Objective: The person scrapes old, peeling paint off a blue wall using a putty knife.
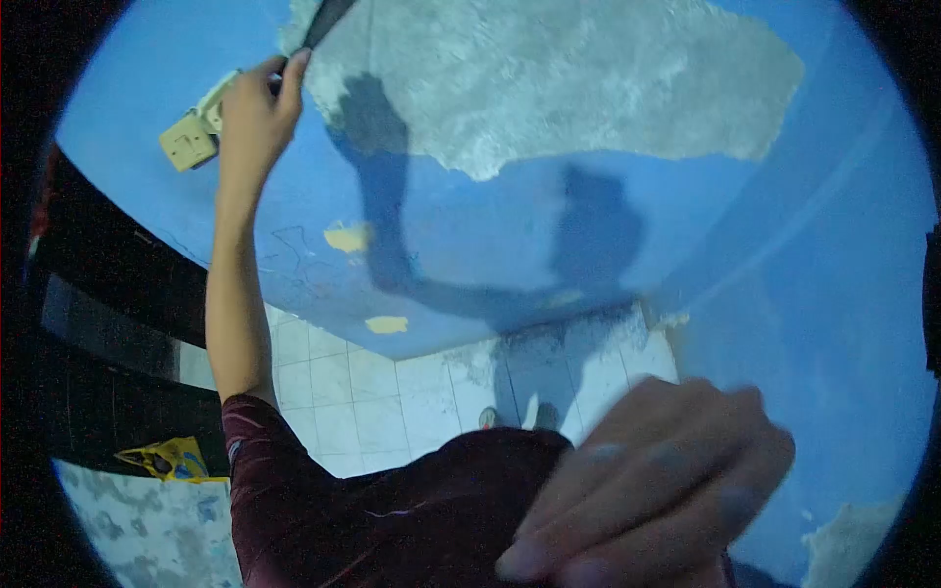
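At upper left, the left hand (263, 103) had its grip closed round a dark tool (330, 20), slanting up-right before the bare patch (578, 88); the right hand (667, 480), lower right, curled, contents unclear.

Wall patch (588, 78) rough, matt; floor tiles (372, 377) smooth; socket (189, 142) plastic; shirt (392, 519) cloth.

Blue painted wall (470, 206) ahead, large ragged bare grey patch (608, 88) at its upper edge. Small pale-yellow chipped spots (386, 324) near its bottom edge. Cream square plastic electrical fitting (188, 142) toward its left edge. White square-tiled floor (333, 380) below, dark staining toward its far-right corner. Blue side wall (833, 323) at right. Light throws a dark soft-edged shadow (598, 230) across wall and floor.
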### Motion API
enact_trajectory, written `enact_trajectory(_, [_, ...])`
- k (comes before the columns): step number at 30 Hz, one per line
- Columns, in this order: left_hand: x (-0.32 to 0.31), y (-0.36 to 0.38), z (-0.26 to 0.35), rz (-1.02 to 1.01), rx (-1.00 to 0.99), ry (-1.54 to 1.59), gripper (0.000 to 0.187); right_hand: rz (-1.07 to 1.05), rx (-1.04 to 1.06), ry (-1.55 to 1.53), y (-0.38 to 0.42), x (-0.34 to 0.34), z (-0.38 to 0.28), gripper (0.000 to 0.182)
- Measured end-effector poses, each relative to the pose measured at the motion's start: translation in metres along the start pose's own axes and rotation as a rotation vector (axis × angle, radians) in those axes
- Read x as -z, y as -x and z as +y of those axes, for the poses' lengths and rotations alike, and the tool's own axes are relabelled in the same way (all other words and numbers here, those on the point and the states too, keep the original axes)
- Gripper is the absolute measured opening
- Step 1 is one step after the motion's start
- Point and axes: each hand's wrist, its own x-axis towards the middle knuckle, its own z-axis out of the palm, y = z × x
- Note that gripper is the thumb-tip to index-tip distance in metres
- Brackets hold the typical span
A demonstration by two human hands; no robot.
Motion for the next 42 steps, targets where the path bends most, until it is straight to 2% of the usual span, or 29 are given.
enact_trajectory(3, [-0.005, 0.002, 0.009, -0.083, 0.117, 0.14, 0.046, -0.199, -0.21, -0.298, -0.006, -0.01, 0.015, 0.023])
enact_trajectory(9, [-0.011, 0.006, 0.001, -0.156, 0.189, 0.253, 0.047, -0.368, -0.388, -0.618, -0.032, -0.024, 0.034, 0.021])
enact_trajectory(11, [-0.016, 0.006, 0.006, -0.152, 0.302, 0.416, 0.042, -0.401, -0.411, -0.692, -0.041, -0.029, 0.041, 0.022])
enact_trajectory(15, [-0.033, 0.014, 0.018, -0.187, 0.313, 0.56, 0.04, -0.459, -0.421, -0.823, -0.05, -0.035, 0.037, 0.027])
enact_trajectory(18, [-0.048, 0.031, 0.026, -0.234, 0.497, 0.728, 0.037, -0.479, -0.405, -0.933, -0.061, -0.034, 0.034, 0.031])
enact_trajectory(23, [-0.069, 0.032, 0.033, -0.218, 0.464, 0.881, 0.036, -0.508, -0.389, -1.084, -0.071, -0.034, 0.028, 0.04])
enact_trajectory(33, [-0.085, 0.043, 0.05, -0.109, 0.569, 1.112, 0.036, -0.524, -0.339, -1.215, -0.081, -0.03, 0.018, 0.059])
enact_trajectory(35, [-0.086, 0.037, 0.058, -0.085, 0.564, 1.119, 0.036, -0.444, -0.396, -1.173, -0.078, -0.028, 0.009, 0.065])
enact_trajectory(36, [-0.088, 0.035, 0.06, -0.082, 0.566, 1.149, 0.036, -0.423, -0.544, -1.251, -0.076, -0.028, 0.006, 0.064])
enact_trajectory(38, [-0.091, 0.038, 0.059, -0.076, 0.583, 1.166, 0.036, -0.391, -0.701, -1.323, -0.077, -0.028, 0.005, 0.063])
enact_trajectory(41, [-0.089, 0.042, 0.058, -0.059, 0.606, 1.153, 0.036, -0.481, -0.592, -1.013, -0.077, -0.028, 0.008, 0.061])
enact_trajectory(42, [-0.086, 0.04, 0.058, -0.064, 0.611, 1.14, 0.036, -0.44, -0.533, -0.908, -0.069, -0.03, 0.012, 0.06])
